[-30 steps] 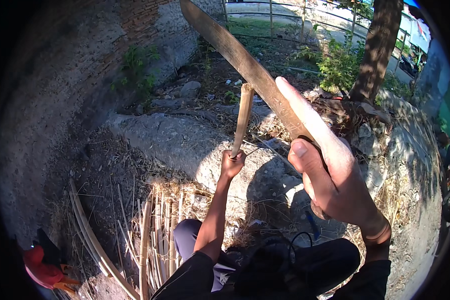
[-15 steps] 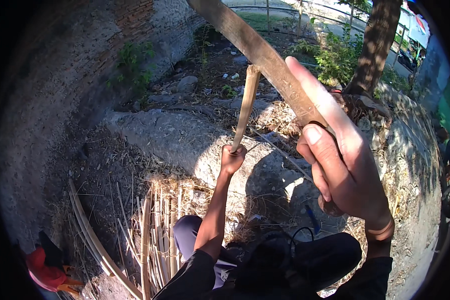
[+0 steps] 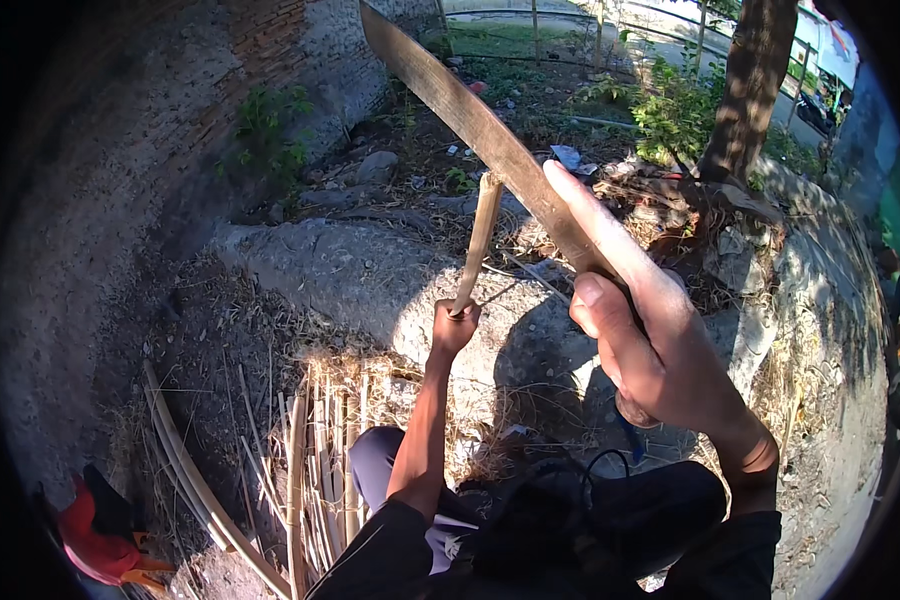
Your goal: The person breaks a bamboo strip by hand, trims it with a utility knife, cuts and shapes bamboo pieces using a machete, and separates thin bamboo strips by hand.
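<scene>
My right hand (image 3: 645, 330) grips a machete by its handle, the index finger stretched along the back of the blade. The long brown machete (image 3: 490, 145) slants up toward the far left. Lower and to the left, my left hand (image 3: 456, 326) is wrapped round the bottom of a pale bamboo piece (image 3: 478, 240), which stands nearly upright and leans a little right. The bamboo's top end meets the machete's edge around the middle of the blade. Most of the machete's handle is hidden in my palm.
Several split bamboo strips (image 3: 320, 470) lie on the ground at lower left, beside a longer curved strip (image 3: 185, 465). A big rock (image 3: 310, 270) runs across ahead of me. A brick wall (image 3: 185, 80) rises at left, a tree trunk (image 3: 755, 85) at far right. Something red (image 3: 95, 540) sits at lower left.
The machete and my right hand have moved down and slightly left, showing more of the blade's tip. The bamboo and my left hand have dropped slightly and shifted left.
</scene>
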Available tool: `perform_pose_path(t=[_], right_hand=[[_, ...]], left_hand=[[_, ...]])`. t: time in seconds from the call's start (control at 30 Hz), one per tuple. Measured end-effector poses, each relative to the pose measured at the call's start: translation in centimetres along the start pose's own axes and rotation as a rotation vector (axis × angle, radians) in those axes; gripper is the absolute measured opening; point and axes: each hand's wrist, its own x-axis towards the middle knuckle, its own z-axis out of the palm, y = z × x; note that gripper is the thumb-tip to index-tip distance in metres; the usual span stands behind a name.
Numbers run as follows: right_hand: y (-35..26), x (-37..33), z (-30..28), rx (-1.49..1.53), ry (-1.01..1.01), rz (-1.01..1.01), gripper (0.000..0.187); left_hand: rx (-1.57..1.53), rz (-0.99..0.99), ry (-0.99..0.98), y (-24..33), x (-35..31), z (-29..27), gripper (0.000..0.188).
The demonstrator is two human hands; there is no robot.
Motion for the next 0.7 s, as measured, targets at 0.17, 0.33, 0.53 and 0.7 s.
perform_pose_path(t=[0.17,0.33,0.53,0.7], right_hand=[[1.5,-1.1,0.3,0.035,-0.06,0.026,0.059],[2.4,-2.0,-0.3,0.028,-0.11,0.041,0.062],[2.6,-1.7,-0.2,0.014,-0.078,-0.057,0.065],[3.7,-1.7,0.1,-0.126,-0.075,-0.273,0.069]], left_hand=[[-0.023,-0.065,-0.054,2.0,0.1,-0.9,0.036],[0.012,-0.188,-0.094,3.8,-0.5,-1.0,0.042],[0.126,-0.133,-0.298,8.3,0.2,-3.8,0.03],[-0.041,0.013,-0.433,21.0,1.3,-5.5,0.064]])
